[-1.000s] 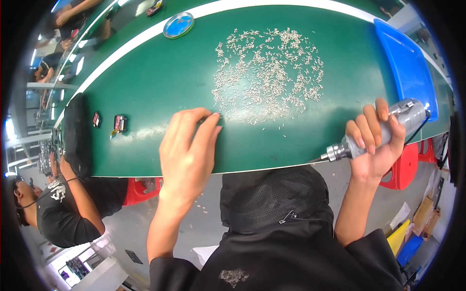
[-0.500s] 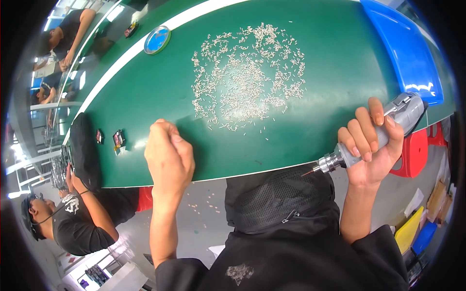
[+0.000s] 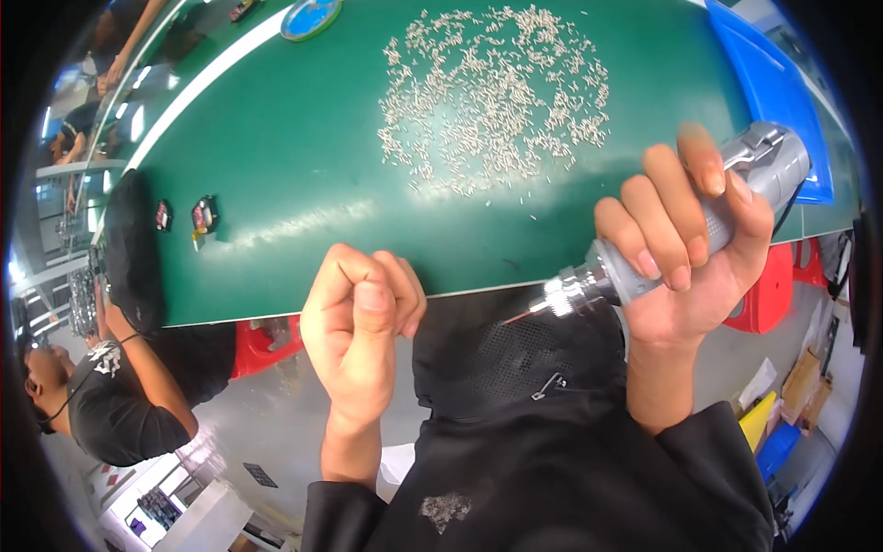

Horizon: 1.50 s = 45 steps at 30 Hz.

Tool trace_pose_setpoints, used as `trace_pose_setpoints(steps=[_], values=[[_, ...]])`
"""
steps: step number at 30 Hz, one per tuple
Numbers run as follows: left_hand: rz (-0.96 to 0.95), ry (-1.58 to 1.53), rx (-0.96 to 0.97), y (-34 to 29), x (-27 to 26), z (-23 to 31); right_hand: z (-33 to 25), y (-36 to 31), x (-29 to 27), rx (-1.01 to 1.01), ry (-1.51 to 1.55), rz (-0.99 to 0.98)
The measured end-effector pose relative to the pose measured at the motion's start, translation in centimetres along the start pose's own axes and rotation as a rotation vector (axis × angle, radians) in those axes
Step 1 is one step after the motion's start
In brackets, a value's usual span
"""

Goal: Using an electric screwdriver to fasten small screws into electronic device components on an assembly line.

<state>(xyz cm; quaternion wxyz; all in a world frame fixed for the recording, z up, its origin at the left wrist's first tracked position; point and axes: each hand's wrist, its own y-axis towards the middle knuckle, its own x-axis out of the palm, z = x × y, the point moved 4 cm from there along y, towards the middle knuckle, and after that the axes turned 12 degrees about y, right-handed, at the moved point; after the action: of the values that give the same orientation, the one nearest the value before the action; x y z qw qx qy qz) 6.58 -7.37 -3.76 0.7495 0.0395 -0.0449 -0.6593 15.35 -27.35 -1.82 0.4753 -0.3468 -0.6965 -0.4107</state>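
Observation:
My right hand (image 3: 671, 216) is wrapped round a grey rotary tool (image 3: 768, 166). Its chrome chuck (image 3: 575, 291) holds a thin copper-coloured bit that points left and down, over my lap in front of the table edge. My left hand (image 3: 359, 317) is closed, thumb against the curled fingers, a short way left of the bit's tip; whatever it may hold is hidden by the fingers. Beyond both hands, many small pale metal pins (image 3: 497, 101) lie scattered on the green table (image 3: 294, 147).
A blue tray (image 3: 768, 74) is at the far right, and a round dish with blue contents (image 3: 311, 17) at the far left. Small dark parts (image 3: 203, 216) and a black bag (image 3: 133, 248) lie to the left, beside a seated co-worker (image 3: 120, 396). Red stools (image 3: 768, 299) stand beyond the right edge.
My left hand has come right and down, off the table towards the tool, its thumb turned towards me. The tool's tip has moved left. The view has shifted, so the pins sit higher.

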Motion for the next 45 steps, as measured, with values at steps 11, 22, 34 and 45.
trace_pose_setpoints(steps=[11, 22, 34, 45], values=[[-0.016, -0.504, -0.247, -2.0, 3.5, -0.4, 1.7, 0.5, 3.2, -0.070, 0.065, -0.011], [0.041, -0.186, -0.136, -2.5, 2.4, -0.8, 1.1, 0.6, 1.6, 0.046, -0.193, -0.157], [0.195, 0.353, 0.028, -0.6, 0.1, -0.7, 4.3, 2.0, 0.4, -0.103, 0.059, 0.002], [0.283, 1.230, 0.219, 17.0, -13.6, -0.3, 3.0, 1.1, -2.2, -0.229, 0.030, 0.417]])
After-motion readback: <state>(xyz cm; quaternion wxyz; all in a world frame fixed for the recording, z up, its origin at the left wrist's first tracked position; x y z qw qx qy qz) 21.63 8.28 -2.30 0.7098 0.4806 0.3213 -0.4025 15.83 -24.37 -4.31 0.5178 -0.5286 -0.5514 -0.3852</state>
